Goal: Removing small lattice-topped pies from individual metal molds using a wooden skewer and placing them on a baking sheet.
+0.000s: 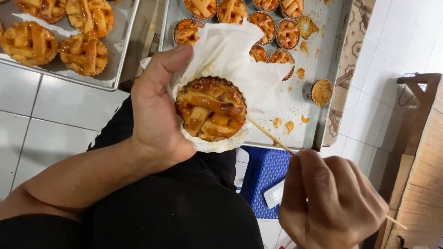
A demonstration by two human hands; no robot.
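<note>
Golden tart (pixel 211 109) in left hand (pixel 157 110); skewer (pixel 272 137) right hand (pixel 330 203).

left hand (pixel 154 115) cradles a paper-wrapped lattice tart (pixel 211 108); right hand (pixel 330 203) pinches a wooden skewer (pixel 272 137).

Two metal trays (pixel 318 69) are seen, with one lattice tart (pixel 211 108) held apart from them. Four tarts are counted on the left tray (pixel 121 55), and about nine on the right. One skewer (pixel 272 138) and one blue stool (pixel 263 173) are present.

Both hands curled: left (pixel 157 110) cupped palm-up, right (pixel 330 200) pinched.
</note>
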